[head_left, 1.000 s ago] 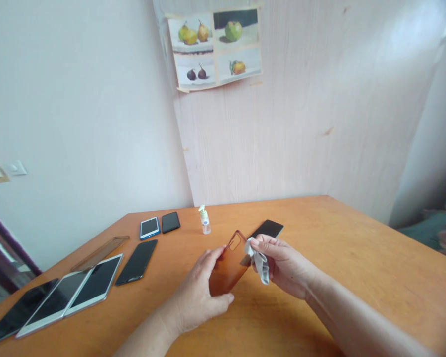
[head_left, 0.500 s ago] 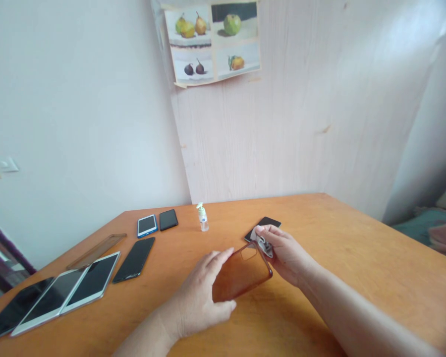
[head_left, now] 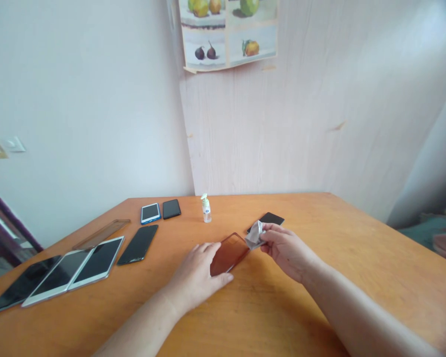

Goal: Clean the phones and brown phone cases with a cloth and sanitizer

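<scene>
My left hand (head_left: 198, 275) grips a translucent brown phone case (head_left: 229, 255) by its near end, thumb on one edge and fingers on the other. The case is tilted just above the table, its camera end pointing away from me. A crumpled grey-white cloth (head_left: 255, 235) is pinched in my right hand (head_left: 286, 248), beside the far right corner of the case; whether cloth and case touch I cannot tell. Behind the right hand lies a dark phone (head_left: 271, 218), partly covered by the cloth and fingers.
A small pump bottle (head_left: 207, 210) stands mid-table (head_left: 342, 248). To the left lie a blue-edged phone (head_left: 150, 213), a black phone (head_left: 171, 208), a longer black phone (head_left: 138, 244), a clear brown case (head_left: 102, 234) and several tablets (head_left: 96, 263) side by side.
The phone case has been lowered and turned flatter, away from upright. The right hand with the cloth has come off the case's upper edge slightly. The view has shifted a little.
</scene>
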The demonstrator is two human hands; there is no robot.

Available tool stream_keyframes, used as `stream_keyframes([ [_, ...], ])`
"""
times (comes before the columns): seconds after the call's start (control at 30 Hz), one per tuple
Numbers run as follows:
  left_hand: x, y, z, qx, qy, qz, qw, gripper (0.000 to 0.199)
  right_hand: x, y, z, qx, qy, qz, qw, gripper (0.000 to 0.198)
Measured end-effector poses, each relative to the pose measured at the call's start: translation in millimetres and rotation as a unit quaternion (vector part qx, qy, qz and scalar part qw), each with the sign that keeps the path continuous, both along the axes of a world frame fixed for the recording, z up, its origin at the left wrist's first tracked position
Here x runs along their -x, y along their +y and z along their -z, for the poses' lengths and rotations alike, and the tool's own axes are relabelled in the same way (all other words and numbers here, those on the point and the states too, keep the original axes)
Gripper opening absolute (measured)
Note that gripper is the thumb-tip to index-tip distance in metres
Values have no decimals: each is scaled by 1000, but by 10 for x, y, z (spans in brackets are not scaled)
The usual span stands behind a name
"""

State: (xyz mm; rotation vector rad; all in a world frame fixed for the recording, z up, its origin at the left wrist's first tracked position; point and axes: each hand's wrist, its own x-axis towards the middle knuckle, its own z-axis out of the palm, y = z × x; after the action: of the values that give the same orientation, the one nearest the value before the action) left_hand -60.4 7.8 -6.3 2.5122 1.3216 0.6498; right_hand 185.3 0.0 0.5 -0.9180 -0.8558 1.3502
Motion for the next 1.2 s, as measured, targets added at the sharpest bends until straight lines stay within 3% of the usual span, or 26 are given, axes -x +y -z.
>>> stream_keyframes([
  [0.17,-31,-56,-84,-43,-66,7,997,57,88,-86,-14,7,-68,-14,998,15],
  [0.33,-101,-160,-148,-30,-150,96,984,55,248,-187,5,-12,-98,-70,993,17],
  [0.43,-139,-178,-153,-19,-157,128,979,35,340,-240,10,-30,-99,-123,987,20],
  [0.53,-155,-149,-145,-11,-155,90,984,12,380,-266,24,-61,-166,-81,981,24],
  [0.6,-158,-125,-140,-3,-165,44,985,9,391,-279,35,-98,-242,-19,965,23],
  [0.67,-162,-117,-134,10,-176,15,984,6,415,-302,42,-130,-280,-8,951,22],
  [0.8,-179,-158,-117,60,-213,71,973,12,464,-346,36,-170,-315,-52,932,17],
  [0.87,-176,-174,-109,80,-233,107,963,22,415,-334,25,-164,-373,-35,912,8],
  [0.93,-148,-159,-109,78,-240,95,963,28,293,-291,11,-130,-450,-15,883,7],
  [1.03,-63,-70,-127,49,-232,26,971,21,76,-222,-4,-98,-591,-4,801,11],
  [1.1,3,6,-144,32,-229,-12,973,15,18,-229,-11,-112,-655,-17,747,14],
  [1.13,33,41,-151,26,-229,-27,973,14,32,-257,-17,-127,-669,-32,732,15],
  [1.2,81,96,-156,19,-230,-47,972,14,135,-362,-37,-154,-666,-82,725,13],
])
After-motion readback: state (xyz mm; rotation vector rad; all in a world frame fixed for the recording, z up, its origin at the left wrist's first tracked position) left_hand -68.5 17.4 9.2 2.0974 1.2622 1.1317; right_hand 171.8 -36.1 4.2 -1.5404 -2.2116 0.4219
